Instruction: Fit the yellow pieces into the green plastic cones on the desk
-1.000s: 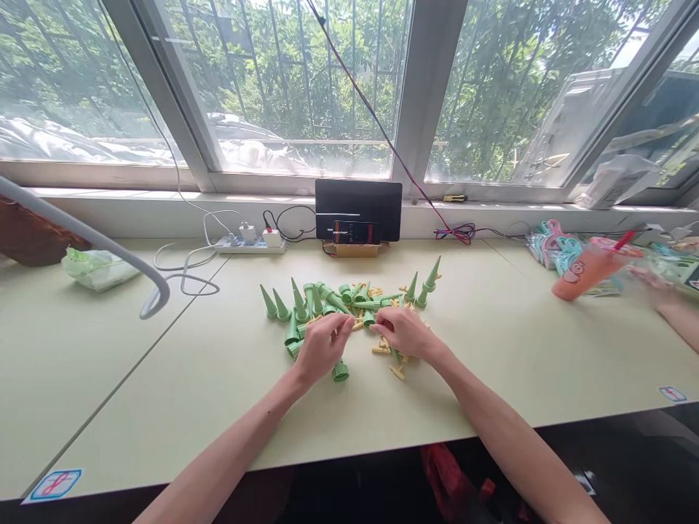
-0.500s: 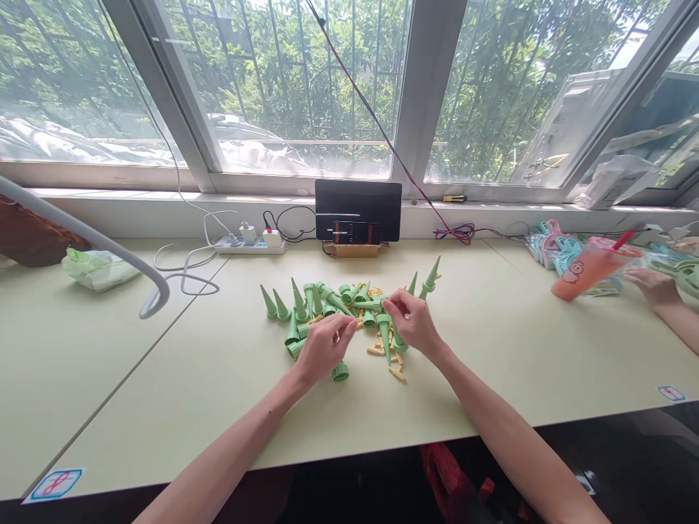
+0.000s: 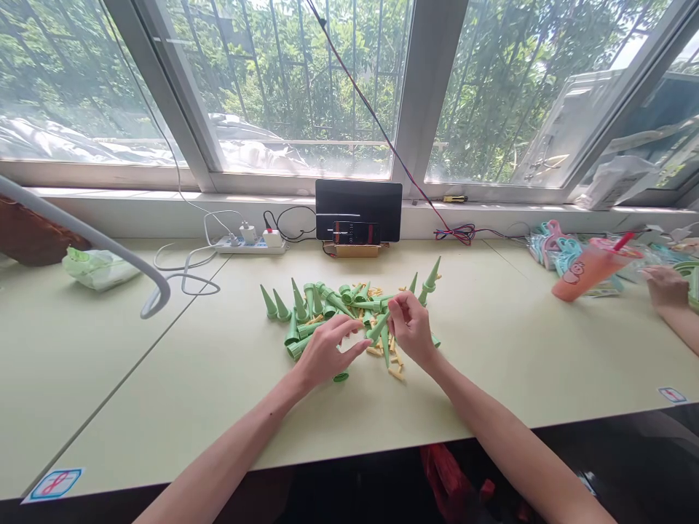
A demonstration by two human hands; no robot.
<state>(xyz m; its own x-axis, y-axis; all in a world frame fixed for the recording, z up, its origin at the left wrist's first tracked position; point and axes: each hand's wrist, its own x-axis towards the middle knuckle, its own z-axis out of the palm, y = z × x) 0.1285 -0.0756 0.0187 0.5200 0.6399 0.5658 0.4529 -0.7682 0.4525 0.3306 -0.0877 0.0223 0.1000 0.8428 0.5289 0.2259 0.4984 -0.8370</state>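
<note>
My right hand pinches a green plastic cone spike near its narrow tip, and the wide end slants down toward the left. At that wide end my left hand has thumb and fingers apart; I cannot tell whether it touches the cone. Around both hands lies a pile of green cone spikes, some upright and some on their sides. Small yellow pegs are scattered among them. One green piece sits partly hidden below my left hand.
Behind the pile a black tablet and a phone lean on a small cardboard stand. A power strip lies back left. At right stand a tilted pink drink cup and bagged items; another person's hand is beyond.
A green cone is now in my right hand, between my two hands. My left thumb has spread away from its fingers. The other person's hand at the right has moved right.
</note>
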